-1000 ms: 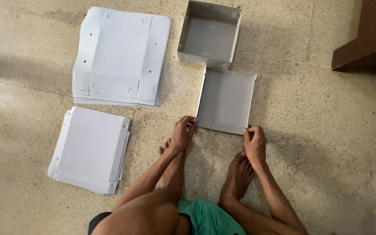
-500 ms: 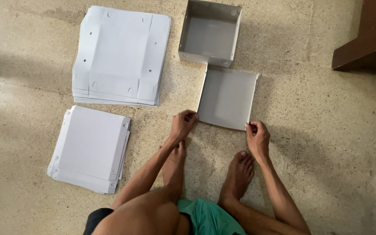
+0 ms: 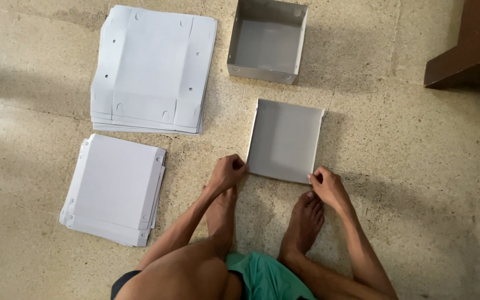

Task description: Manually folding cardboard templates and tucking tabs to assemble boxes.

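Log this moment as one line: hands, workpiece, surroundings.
left hand: grips near-left corner of grey sheet | right hand: grips near-right corner | sheet: on floor, side flaps raised | beyond: finished grey box | left: two flat stacks

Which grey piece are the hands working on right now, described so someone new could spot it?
Start at the finished open grey box at the top of the floor; just below it lies a half-folded grey sheet. The left hand and right hand pinch its two near corners. Unlike the flat stacks at left, it lies alone with its side flaps raised.
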